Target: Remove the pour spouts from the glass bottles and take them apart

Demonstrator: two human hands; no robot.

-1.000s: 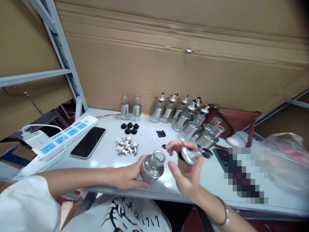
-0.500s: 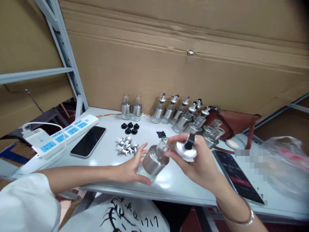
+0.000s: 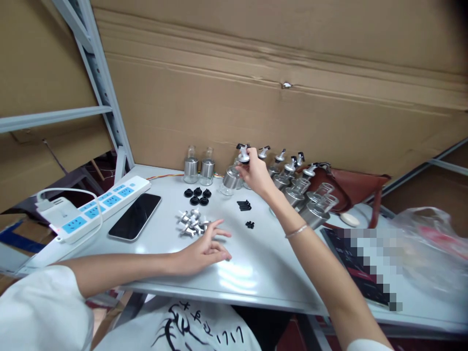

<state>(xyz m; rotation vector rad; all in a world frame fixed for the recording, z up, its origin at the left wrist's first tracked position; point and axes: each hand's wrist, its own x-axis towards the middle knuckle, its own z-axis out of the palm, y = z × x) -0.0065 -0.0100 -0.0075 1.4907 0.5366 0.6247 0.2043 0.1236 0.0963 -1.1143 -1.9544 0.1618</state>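
Note:
My right hand [image 3: 255, 171] reaches to the back of the table, closed around the top of a glass oil bottle [image 3: 231, 180] with a steel sleeve. A silver pour spout [image 3: 243, 154] with a black flap tops this bottle, showing beside my fingers. The bottle leans slightly and partly covers another in the row; I cannot tell whether its base touches the table. My left hand [image 3: 204, 249] is open with nothing in it, fingers apart, low above the table near the pile of silver spout parts [image 3: 192, 222].
More spouted bottles [image 3: 281, 179] stand behind my right forearm, with uncapped bottles [image 3: 317, 209] to their right. Two uncapped bottles [image 3: 191, 168] stand back left. Black stoppers [image 3: 197, 195], black strips [image 3: 244, 205], small black pieces [image 3: 250, 224], a phone [image 3: 135, 217] and a power strip [image 3: 102, 207] lie around.
My right hand has carried the spouted bottle from the front middle to the back row. The left hand has let go of the bottle and stays near the same place.

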